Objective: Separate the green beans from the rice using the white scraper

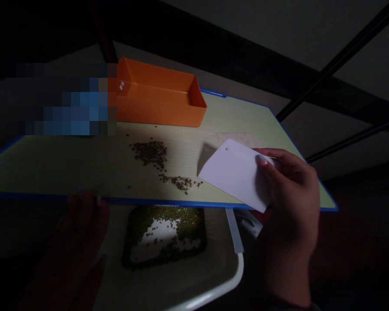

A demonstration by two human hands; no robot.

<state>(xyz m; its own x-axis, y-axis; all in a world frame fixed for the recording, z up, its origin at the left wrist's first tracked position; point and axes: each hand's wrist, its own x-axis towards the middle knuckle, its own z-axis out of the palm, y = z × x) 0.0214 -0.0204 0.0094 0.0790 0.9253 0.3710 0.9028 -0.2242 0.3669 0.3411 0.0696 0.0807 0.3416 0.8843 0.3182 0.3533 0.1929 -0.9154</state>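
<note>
My right hand (287,194) pinches a white plastic scraper (235,172), its edge resting on a pale green board with a blue rim (52,166). Small green beans (151,152) lie scattered on the board to the scraper's left, with a smaller trail (180,182) near the front edge. Below the board, my left hand (84,229) grips the dark left side of a white tray (214,285). The tray holds a patch of green beans (184,222) over a white bottom.
An empty orange rectangular box (158,97) stands at the back of the board. A faint pale patch of grains (236,138) lies behind the scraper. Dark bars (343,54) run across the floor at the right. The scene is dim.
</note>
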